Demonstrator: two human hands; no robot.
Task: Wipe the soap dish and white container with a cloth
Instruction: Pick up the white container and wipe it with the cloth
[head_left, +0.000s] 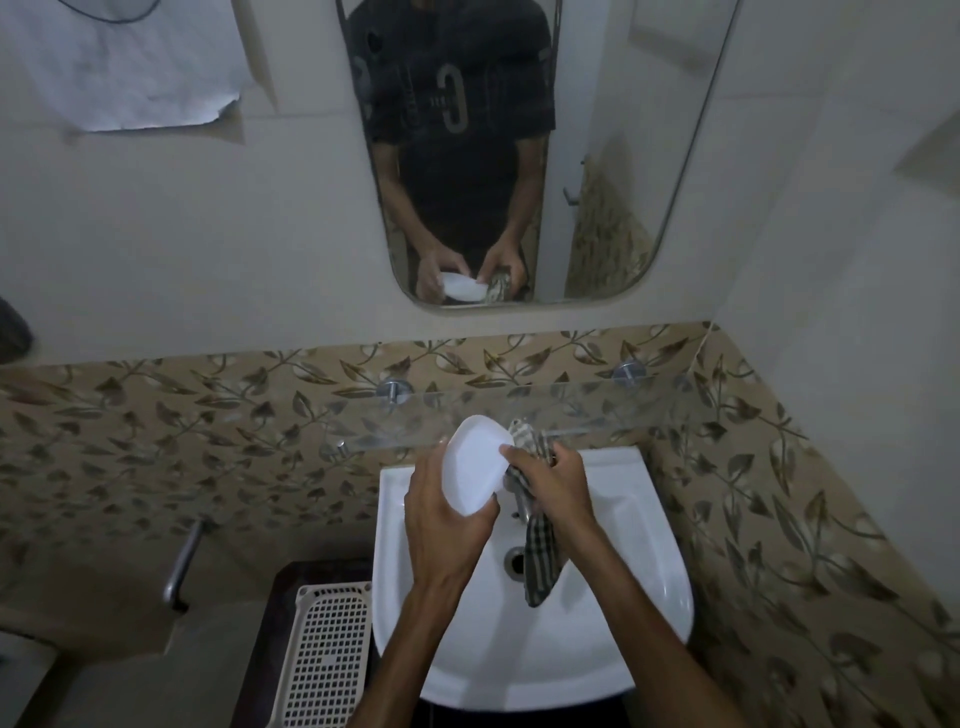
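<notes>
My left hand (441, 512) grips a white oval plastic container (475, 462) from below and holds it tilted above the white sink (644, 587). My right hand (553, 480) is closed on a dark checked cloth (540, 558). The thumb and the upper bunch of the cloth press against the container's right rim. The rest of the cloth hangs down over the drain. I cannot tell whether the white piece is the soap dish or the other container.
A glass shelf (597, 410) on metal brackets runs just behind my hands. A mirror (597, 156) above it reflects a person's torso and hands. A perforated cream basket (324, 649) stands left of the sink, and a metal handle (182, 564) juts out further left.
</notes>
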